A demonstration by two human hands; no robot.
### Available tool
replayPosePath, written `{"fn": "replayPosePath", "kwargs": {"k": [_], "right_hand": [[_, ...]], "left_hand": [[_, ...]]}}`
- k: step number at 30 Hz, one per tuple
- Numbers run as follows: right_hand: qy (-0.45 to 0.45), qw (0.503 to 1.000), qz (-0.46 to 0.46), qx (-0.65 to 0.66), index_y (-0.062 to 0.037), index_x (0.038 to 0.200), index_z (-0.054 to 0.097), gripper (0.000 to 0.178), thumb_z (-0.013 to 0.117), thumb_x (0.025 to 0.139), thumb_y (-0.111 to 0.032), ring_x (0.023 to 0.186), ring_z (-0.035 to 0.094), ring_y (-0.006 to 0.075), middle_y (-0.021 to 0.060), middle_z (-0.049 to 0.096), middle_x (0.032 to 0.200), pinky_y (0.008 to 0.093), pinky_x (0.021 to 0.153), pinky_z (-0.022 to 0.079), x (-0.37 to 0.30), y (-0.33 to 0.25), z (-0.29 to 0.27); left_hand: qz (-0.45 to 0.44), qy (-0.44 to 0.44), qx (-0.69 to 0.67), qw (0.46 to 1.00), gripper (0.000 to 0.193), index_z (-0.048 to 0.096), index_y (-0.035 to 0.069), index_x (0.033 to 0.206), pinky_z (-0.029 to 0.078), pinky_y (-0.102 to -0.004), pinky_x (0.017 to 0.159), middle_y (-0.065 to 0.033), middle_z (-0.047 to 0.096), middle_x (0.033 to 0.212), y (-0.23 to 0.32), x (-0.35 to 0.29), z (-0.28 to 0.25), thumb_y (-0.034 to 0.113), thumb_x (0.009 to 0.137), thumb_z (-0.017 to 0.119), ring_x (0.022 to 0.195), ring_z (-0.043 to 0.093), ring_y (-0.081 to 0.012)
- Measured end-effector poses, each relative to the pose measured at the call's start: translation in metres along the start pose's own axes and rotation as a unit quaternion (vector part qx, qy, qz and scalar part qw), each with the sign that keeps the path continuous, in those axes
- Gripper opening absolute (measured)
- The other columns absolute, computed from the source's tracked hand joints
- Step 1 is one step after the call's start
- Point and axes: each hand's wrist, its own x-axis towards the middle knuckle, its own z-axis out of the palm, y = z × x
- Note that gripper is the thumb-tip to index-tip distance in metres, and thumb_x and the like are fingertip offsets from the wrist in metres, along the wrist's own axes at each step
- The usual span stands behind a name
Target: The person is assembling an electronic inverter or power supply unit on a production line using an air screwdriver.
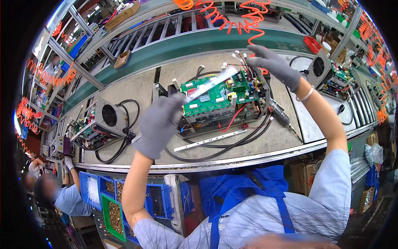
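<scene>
My left hand [159,124], in a grey glove, is closed round a long whitish strip [212,84], blurred by motion. The strip slants up and right over a green circuit board [203,93]; a short piece also shows below the hand. The board sits on an open metal-framed unit with wires and connectors. My right hand [275,66], also gloved, is raised beyond the unit's far right corner, fingers stretched out and holding nothing. In front of the unit lies a pale slotted metal bar [210,140]. To its right rests a power screwdriver [280,116].
Similar units with fans stand left [108,115] and right [318,66]. Black cables loop over the bench. Orange coiled hoses [248,25] hang from above. Below the bench edge are blue bins [159,201] and a green bin [114,216] of small parts. Another person works at far left.
</scene>
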Motion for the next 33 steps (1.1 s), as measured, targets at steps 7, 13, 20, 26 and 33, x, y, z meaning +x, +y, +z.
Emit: {"fn": "replayPosePath", "kwargs": {"k": [7, 13, 20, 26, 33], "right_hand": [[0.097, 0.989, 0.036, 0.110, 0.0063, 0.139, 0.047, 0.062, 0.058, 0.093, -0.033, 0.129, 0.048, 0.0243, 0.0175, 0.053, 0.137, 0.0334, 0.111, 0.034, -0.083, 0.003, -0.007], [0.178, 0.955, 0.112, 0.207, 0.0069, 0.137, 0.047, 0.060, 0.062, 0.093, -0.031, 0.114, 0.057, 0.0196, 0.0159, 0.057, 0.128, 0.0309, 0.100, 0.043, -0.136, 0.037, 0.030], [0.201, 0.933, 0.147, 0.261, 0.0065, 0.134, 0.051, 0.056, 0.064, 0.092, -0.028, 0.114, 0.057, 0.0183, 0.0146, 0.060, 0.124, 0.0302, 0.100, 0.043, -0.152, 0.075, 0.066], [0.204, 0.949, 0.144, 0.189, 0.0014, 0.134, 0.053, 0.051, 0.067, 0.091, -0.021, 0.109, 0.058, 0.0172, 0.0105, 0.061, 0.120, 0.0302, 0.095, 0.046, -0.153, 0.078, 0.089], [0.132, 0.967, 0.121, 0.181, 0.0035, 0.135, 0.051, 0.049, 0.053, 0.087, -0.005, 0.109, 0.059, 0.0178, 0.0104, 0.062, 0.122, 0.0306, 0.096, 0.045, -0.127, 0.119, 0.108]], "left_hand": [[0.055, -0.044, 0.114, 0.991, 0.046, 0.062, 0.021, 0.130, 0.047, -0.0370, 0.057, -0.0056, 0.053, 0.075, 0.037, 0.026, 0.041, 0.023, 0.084, 0.068, 0.067, 0.058, -0.0236], [-0.007, -0.059, 0.126, 0.990, 0.059, 0.062, 0.018, 0.128, 0.045, -0.0390, 0.056, -0.0076, 0.054, 0.079, 0.048, 0.040, 0.071, 0.057, 0.084, 0.061, 0.069, 0.058, -0.0260], [-0.002, -0.040, 0.157, 0.987, 0.055, 0.065, 0.014, 0.121, 0.045, -0.0399, 0.055, -0.0095, 0.056, 0.080, 0.044, 0.048, 0.098, 0.058, 0.088, 0.056, 0.071, 0.059, -0.0266], [0.016, -0.026, 0.110, 0.993, 0.046, 0.066, 0.014, 0.115, 0.044, -0.0402, 0.055, -0.0079, 0.055, 0.079, 0.041, 0.043, 0.109, 0.049, 0.086, 0.063, 0.070, 0.059, -0.0260], [0.009, 0.003, 0.110, 0.994, 0.043, 0.066, 0.013, 0.101, 0.046, -0.0392, 0.056, -0.0073, 0.057, 0.080, 0.036, 0.043, 0.112, 0.051, 0.080, 0.067, 0.074, 0.061, -0.0250]]}}
